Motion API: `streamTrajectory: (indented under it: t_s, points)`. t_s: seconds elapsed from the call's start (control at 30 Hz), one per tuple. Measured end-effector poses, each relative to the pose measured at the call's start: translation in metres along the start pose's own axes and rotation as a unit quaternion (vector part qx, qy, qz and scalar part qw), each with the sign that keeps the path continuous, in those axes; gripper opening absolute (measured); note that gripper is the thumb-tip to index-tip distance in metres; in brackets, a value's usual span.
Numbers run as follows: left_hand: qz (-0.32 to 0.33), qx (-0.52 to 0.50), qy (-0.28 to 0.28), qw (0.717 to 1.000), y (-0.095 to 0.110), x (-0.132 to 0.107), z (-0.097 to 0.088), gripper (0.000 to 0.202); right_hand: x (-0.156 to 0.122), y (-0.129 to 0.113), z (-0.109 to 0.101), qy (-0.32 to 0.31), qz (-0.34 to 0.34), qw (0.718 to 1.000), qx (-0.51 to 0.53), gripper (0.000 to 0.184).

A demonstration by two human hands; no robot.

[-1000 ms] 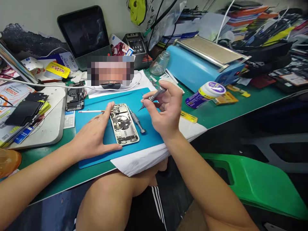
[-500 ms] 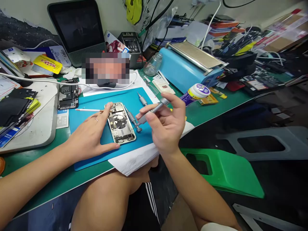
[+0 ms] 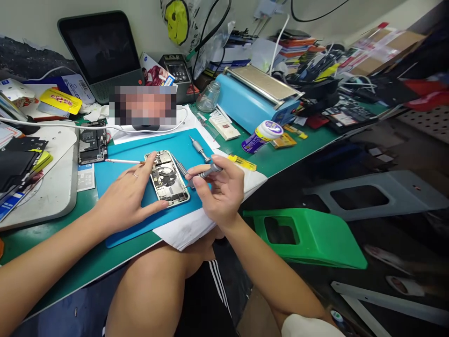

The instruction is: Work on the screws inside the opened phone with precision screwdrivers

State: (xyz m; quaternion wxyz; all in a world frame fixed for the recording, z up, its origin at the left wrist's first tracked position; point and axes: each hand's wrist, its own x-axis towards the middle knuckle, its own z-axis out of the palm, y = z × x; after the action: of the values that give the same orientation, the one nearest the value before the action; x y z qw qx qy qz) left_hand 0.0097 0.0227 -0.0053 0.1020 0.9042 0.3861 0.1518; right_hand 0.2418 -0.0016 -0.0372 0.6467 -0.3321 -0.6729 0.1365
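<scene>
An opened phone (image 3: 166, 179) with its insides showing lies on a blue work mat (image 3: 119, 187). My left hand (image 3: 126, 196) rests flat on the mat with fingers spread, thumb and forefinger bracing the phone's left and lower edges. My right hand (image 3: 219, 189) is closed on a grey screwdriver (image 3: 206, 172), its tip pointing toward the phone's right edge. A second screwdriver (image 3: 197, 146) lies on the mat beyond it, and a third (image 3: 180, 165) lies beside the phone. A thin white stick (image 3: 121, 161) lies left of the phone.
Around the mat are another opened phone (image 3: 91, 144), a grey pad (image 3: 52, 187), a small screen (image 3: 101, 51), a blue machine (image 3: 252, 100), a glue tub (image 3: 262, 135), a glass jar (image 3: 208, 97) and a yellow tool (image 3: 242, 163). Green (image 3: 308, 236) and grey stools (image 3: 372, 194) stand right.
My right hand has come down and leftward with the screwdriver, from above the mat to just beside the phone. The view has turned rightward. My left hand has stayed on the phone.
</scene>
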Motion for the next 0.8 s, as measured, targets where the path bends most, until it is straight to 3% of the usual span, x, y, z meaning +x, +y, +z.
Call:
streamTrajectory:
  t_s: [0.17,0.4,0.8]
  points:
    - [-0.003,0.011,0.003,1.000,-0.001,0.001,0.001,0.100,-0.008,-0.007,0.006,-0.012,0.023,1.000,0.014,0.044]
    - [-0.005,0.010,-0.013,1.000,0.002,0.003,0.000,0.100,-0.009,-0.008,0.006,0.054,0.051,0.997,0.036,0.041]
    - [-0.005,0.021,-0.015,1.000,0.005,0.007,-0.001,0.098,-0.013,-0.008,0.001,0.002,0.056,0.998,0.039,0.047]
